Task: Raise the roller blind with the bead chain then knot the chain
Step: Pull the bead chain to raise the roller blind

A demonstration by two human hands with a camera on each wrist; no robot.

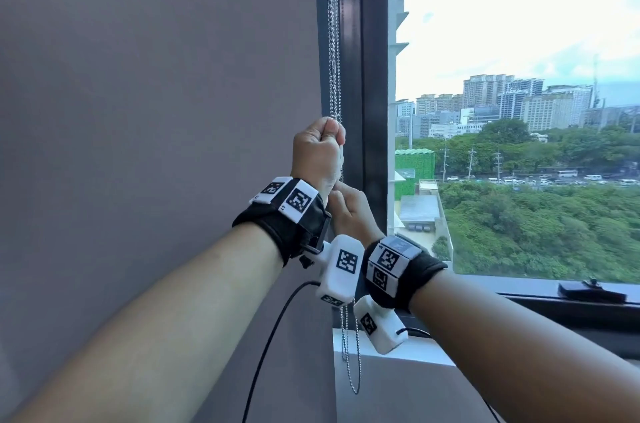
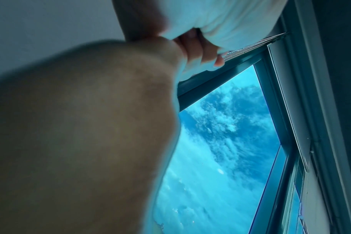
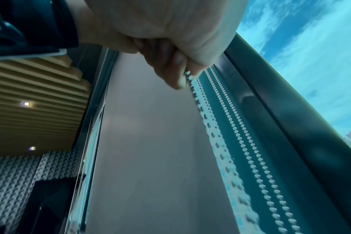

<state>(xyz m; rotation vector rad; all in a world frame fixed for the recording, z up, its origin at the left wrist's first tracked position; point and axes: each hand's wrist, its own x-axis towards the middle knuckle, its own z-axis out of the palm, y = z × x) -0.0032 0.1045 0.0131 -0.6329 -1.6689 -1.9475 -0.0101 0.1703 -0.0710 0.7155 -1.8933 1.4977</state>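
Up high, left hand (image 1: 317,152) fisted on bead chain (image 1: 333,42), right hand (image 1: 349,211) seemingly pinching it below.

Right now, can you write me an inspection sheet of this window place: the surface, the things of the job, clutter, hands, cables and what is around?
Surface: white window sill below the hands; only a small part shows.
Job's things: grey roller blind covers the left pane; bead chain hangs along the dark window frame, its loop dangling below the wrists.
Clutter: a dark window handle lies on the lower frame.
Hands: left hand grips the chain in a fist; right hand, just below it, pinches the chain.
Cables: a black cable hangs from the left wrist camera; another leaves the right one.
Surroundings: city buildings, trees and a road outside; slatted ceiling with spotlights indoors.
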